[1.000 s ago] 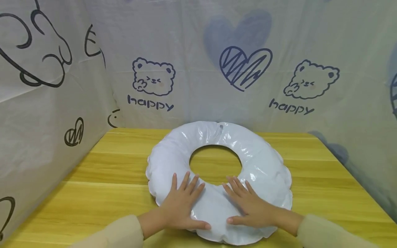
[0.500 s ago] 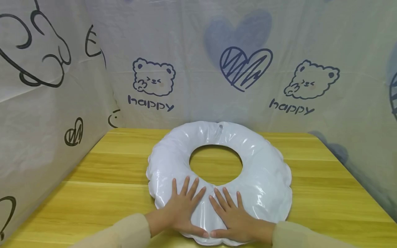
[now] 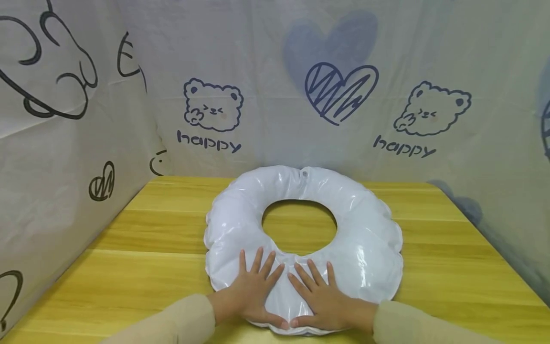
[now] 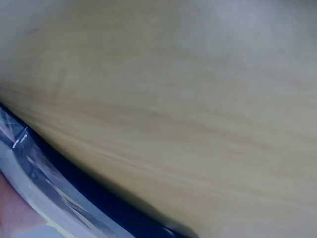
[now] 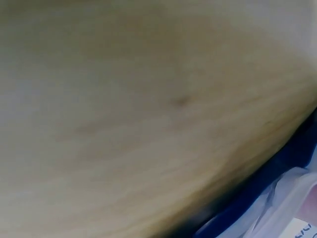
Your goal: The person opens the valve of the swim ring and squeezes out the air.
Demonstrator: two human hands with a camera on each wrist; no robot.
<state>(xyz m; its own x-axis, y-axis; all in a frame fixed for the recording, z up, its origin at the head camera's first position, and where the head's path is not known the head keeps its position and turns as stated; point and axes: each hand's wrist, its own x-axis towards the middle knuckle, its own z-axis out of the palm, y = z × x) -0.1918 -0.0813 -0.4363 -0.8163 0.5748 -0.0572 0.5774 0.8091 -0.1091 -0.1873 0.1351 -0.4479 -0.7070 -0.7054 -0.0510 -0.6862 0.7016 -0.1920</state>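
Observation:
A glossy white inflatable swim ring (image 3: 365,229) lies flat in the head view, with a small round valve (image 3: 305,174) at its far side. My left hand (image 3: 253,291) presses on the near left part of the ring, fingers straight and spread. Beside it, my right hand (image 3: 324,298) rests on the near right part in the same way. The two thumbs almost meet close to the ring's near edge. Both palms are hidden from above. A clear and dark blue plastic edge (image 4: 74,183) crosses the lower left corner of the left wrist view.
Under the ring is a yellow wood-grain table (image 3: 447,258). Pale cloth (image 3: 266,71) printed with bears, hearts and "happy" hangs close behind the ring. Another patterned cloth (image 3: 51,191) borders the left side.
My right hand has moved left and towards the near edge, close to the left hand. My left hand has shifted slightly nearer. The ring stays in about the same place.

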